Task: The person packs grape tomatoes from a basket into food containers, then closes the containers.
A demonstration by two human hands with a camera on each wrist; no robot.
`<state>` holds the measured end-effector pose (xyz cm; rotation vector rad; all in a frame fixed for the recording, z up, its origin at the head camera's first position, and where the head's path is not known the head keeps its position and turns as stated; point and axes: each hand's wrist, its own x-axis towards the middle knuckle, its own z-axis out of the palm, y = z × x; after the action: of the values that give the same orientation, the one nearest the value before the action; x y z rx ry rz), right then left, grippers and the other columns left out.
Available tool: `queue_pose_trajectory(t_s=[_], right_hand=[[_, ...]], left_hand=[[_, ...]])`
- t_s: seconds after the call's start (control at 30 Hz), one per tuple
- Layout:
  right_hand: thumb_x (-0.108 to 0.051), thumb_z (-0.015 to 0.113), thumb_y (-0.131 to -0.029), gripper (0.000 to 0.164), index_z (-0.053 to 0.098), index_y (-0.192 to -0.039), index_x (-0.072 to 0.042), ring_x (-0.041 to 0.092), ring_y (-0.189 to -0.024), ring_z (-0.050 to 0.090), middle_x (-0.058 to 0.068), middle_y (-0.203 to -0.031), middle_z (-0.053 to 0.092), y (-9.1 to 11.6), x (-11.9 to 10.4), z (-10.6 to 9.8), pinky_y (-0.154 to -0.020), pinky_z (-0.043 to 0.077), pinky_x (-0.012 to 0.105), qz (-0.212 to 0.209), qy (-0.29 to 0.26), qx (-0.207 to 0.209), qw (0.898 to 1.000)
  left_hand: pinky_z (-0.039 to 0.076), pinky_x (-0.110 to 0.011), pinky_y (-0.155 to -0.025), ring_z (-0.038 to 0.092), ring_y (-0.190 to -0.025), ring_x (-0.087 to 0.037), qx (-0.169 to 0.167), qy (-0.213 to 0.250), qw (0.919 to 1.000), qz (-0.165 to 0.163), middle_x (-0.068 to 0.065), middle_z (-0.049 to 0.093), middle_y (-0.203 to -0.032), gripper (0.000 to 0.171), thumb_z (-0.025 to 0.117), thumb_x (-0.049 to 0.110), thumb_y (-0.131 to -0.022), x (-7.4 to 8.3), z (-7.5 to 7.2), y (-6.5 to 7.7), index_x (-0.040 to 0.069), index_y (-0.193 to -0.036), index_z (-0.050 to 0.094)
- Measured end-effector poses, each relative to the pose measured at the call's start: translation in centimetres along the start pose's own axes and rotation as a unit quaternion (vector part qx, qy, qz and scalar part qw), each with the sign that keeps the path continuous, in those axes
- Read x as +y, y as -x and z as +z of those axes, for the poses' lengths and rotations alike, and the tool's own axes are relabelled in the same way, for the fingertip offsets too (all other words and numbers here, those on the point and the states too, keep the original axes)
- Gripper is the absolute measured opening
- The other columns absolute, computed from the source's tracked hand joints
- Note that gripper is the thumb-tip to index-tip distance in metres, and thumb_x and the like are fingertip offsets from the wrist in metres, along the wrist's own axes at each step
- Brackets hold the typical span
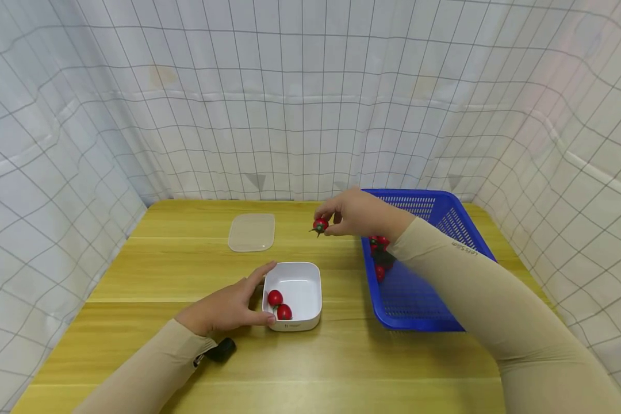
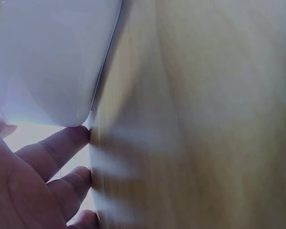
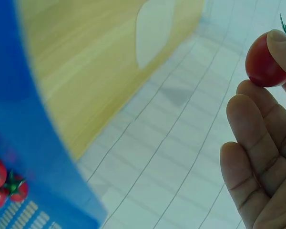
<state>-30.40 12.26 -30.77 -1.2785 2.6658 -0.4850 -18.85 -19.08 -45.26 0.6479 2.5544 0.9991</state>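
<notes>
My right hand (image 1: pixel 359 213) pinches a cherry tomato (image 1: pixel 320 225) with a green stem, above the table between the white container and the blue basket. In the right wrist view the thumb and fingertips hold this tomato (image 3: pixel 264 62), while the other fingers (image 3: pixel 248 114) extend below it. A square white container (image 1: pixel 302 293) stands on the table with two cherry tomatoes (image 1: pixel 284 311) in its front left part. Its left side is held by my left hand (image 1: pixel 233 305), thumb at the near corner and fingers at the far one. The left wrist view shows fingers (image 2: pixel 52 152) against the container wall (image 2: pixel 47 62).
The blue perforated basket (image 1: pixel 375 305) stands on the right, with several cherry tomatoes (image 1: pixel 380 272) along its left side; my right forearm partly covers it. A translucent lid (image 1: pixel 251 232) lies behind the white container. Checked white curtains (image 1: pixel 300 115) enclose the wooden table (image 1: pixel 176 253).
</notes>
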Motion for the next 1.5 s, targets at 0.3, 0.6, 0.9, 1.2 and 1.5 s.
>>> queue_pose_trajectory(t_s=[0.3, 0.6, 0.9, 1.2, 1.5], right_hand=[[-0.023, 0.078, -0.097, 0.015, 0.076, -0.112, -0.023, 0.009, -0.091, 0.068, -0.014, -0.101, 0.076, -0.6, -2.9, 0.9, -0.082, 0.058, 0.025, -0.059, 0.029, -0.045, 0.997], [-0.022, 0.078, -0.097, 0.019, 0.075, -0.116, -0.021, 0.011, -0.093, 0.069, -0.012, -0.104, 0.077, -0.8, -4.9, 1.9, -0.084, 0.057, 0.025, -0.098, 0.043, -0.065, 0.992], [-0.022, 0.078, -0.097, 0.018, 0.076, -0.115, -0.024, 0.009, -0.091, 0.067, -0.012, -0.103, 0.077, -0.9, -5.9, 2.6, -0.082, 0.055, 0.023, -0.109, 0.044, -0.076, 0.990], [-0.024, 0.077, -0.098, 0.020, 0.076, -0.118, -0.023, 0.009, -0.095, 0.068, -0.012, -0.106, 0.077, -1.0, -6.3, 2.9, -0.085, 0.056, 0.024, -0.110, 0.044, -0.087, 0.989], [-0.024, 0.077, -0.098, 0.025, 0.076, -0.123, -0.021, 0.009, -0.098, 0.068, -0.010, -0.110, 0.077, -1.0, -6.6, 3.2, -0.089, 0.056, 0.024, -0.106, 0.037, -0.097, 0.989]], left_hand=[[0.032, -0.065, -0.123, 0.039, -0.153, -0.040, -0.005, -0.003, 1.0000, -0.003, -0.018, 0.039, -0.166, 0.111, 0.079, 0.054, -0.090, 0.1, -0.2, -0.2, 0.020, -0.170, 0.010], [0.033, -0.062, -0.123, 0.042, -0.150, -0.038, -0.007, 0.006, 1.0000, 0.003, -0.018, 0.043, -0.163, 0.111, 0.080, 0.053, -0.090, 0.2, -0.4, -0.4, 0.019, -0.170, 0.011], [0.032, -0.063, -0.124, 0.041, -0.151, -0.038, -0.012, 0.007, 0.9999, -0.003, -0.019, 0.042, -0.163, 0.111, 0.079, 0.053, -0.090, 0.3, -0.4, -0.4, 0.020, -0.170, 0.010], [0.033, -0.065, -0.123, 0.040, -0.151, -0.040, -0.011, 0.003, 0.9999, -0.001, -0.020, 0.040, -0.165, 0.110, 0.079, 0.053, -0.091, 0.3, -0.4, -0.3, 0.020, -0.170, 0.009], [0.031, -0.066, -0.123, 0.040, -0.152, -0.039, -0.011, 0.008, 0.9999, 0.001, -0.019, 0.040, -0.165, 0.110, 0.078, 0.053, -0.091, -0.1, -0.2, -0.1, 0.024, -0.170, 0.009]])
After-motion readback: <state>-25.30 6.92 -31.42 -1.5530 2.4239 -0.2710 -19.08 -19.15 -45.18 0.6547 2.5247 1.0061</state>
